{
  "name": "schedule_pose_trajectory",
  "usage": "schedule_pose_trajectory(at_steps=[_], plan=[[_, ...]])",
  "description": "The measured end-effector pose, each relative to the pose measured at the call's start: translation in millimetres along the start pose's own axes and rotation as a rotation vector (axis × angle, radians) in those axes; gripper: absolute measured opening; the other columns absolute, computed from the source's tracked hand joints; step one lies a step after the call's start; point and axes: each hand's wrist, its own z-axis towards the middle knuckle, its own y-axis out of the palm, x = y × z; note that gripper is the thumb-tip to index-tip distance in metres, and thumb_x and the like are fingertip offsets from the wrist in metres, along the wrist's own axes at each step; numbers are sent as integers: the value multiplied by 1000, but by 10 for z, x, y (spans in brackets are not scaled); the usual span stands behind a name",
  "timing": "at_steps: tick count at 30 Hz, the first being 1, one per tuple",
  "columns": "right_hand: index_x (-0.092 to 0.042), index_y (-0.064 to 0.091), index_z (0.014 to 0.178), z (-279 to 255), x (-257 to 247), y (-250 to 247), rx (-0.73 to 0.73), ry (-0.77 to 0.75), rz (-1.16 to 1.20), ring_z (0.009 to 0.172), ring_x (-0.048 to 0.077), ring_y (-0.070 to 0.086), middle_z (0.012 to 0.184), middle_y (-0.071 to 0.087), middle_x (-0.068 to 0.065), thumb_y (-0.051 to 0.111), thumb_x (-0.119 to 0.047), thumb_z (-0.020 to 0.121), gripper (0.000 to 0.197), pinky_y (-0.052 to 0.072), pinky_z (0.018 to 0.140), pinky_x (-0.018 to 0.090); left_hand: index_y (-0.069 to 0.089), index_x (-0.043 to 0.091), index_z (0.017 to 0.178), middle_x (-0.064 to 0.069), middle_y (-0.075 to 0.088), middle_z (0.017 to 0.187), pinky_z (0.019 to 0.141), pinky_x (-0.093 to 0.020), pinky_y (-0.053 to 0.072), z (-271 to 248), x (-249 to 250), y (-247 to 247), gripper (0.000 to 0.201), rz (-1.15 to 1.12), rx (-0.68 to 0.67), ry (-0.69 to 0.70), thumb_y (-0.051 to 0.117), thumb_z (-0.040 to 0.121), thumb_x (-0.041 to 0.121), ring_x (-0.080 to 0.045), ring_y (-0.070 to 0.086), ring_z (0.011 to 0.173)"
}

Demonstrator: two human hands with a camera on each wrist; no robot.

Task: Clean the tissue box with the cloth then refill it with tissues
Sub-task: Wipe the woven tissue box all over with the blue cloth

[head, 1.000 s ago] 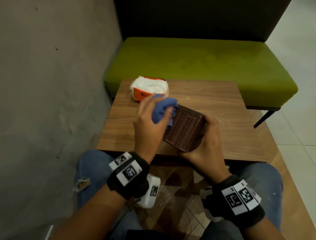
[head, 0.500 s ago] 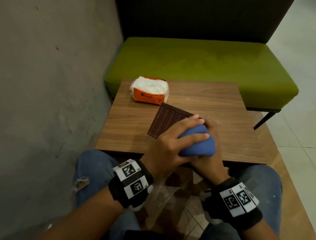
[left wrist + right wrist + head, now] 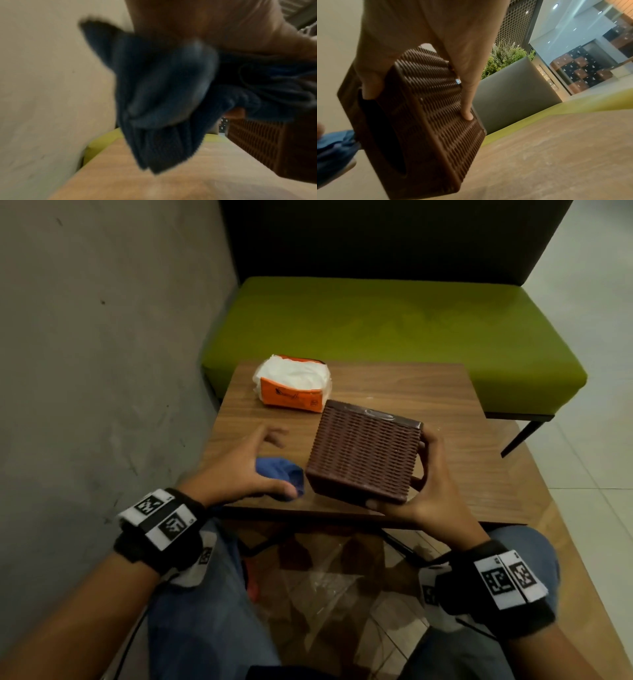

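Note:
My right hand (image 3: 432,474) grips the brown woven tissue box (image 3: 364,451) and holds it tilted just above the wooden table (image 3: 445,405). In the right wrist view the thumb hooks into the oval opening of the box (image 3: 428,121) and the fingers (image 3: 467,112) lie along a woven side. Left of the box, my left hand (image 3: 251,465) has its fingers spread, and the thumb pinches the blue cloth (image 3: 286,474) against the palm. The cloth (image 3: 163,94) hangs bunched under that hand, blurred, clear of the box. An orange pack of white tissues (image 3: 294,386) lies at the table's far left.
A grey wall (image 3: 102,371) runs close along the table's left side. A green bench (image 3: 394,330) with a dark backrest stands behind the table. My knees in jeans (image 3: 205,611) are under the near edge. Tiled floor lies to the right.
My left hand has carried the cloth off the box's near end to the left. The right hand has turned the box so a woven side faces up.

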Motion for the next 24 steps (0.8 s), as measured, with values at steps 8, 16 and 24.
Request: schedule_pose_trajectory(at_steps=[8, 16, 24], plan=[[-31, 19, 142, 95, 27, -8, -133, 24, 42, 132, 5, 43, 138, 42, -15, 90, -24, 55, 112, 47, 96, 16, 24, 19, 144, 12, 38, 143, 100, -8, 34, 129, 263, 89, 108, -115, -188, 223, 89, 58, 11, 11, 39, 126], [-14, 5, 152, 188, -73, 243, -2, -212, -501, 136, 20, 32, 148, 27, 7, 79, -51, 58, 125, 37, 109, 39, 20, 28, 144, 5, 46, 135, 77, -40, 53, 144, 659, -20, 110, 811, -16, 309, 73, 54, 62, -21, 59, 106], [-4, 1, 152, 165, -126, 353, 123, -144, -514, 125, 24, 39, 140, 37, 12, 77, -56, 60, 130, 37, 100, 32, 34, 48, 131, 9, 54, 123, 81, -37, 52, 198, 924, -29, 91, 647, 30, 304, 69, 51, 72, -16, 59, 104]])
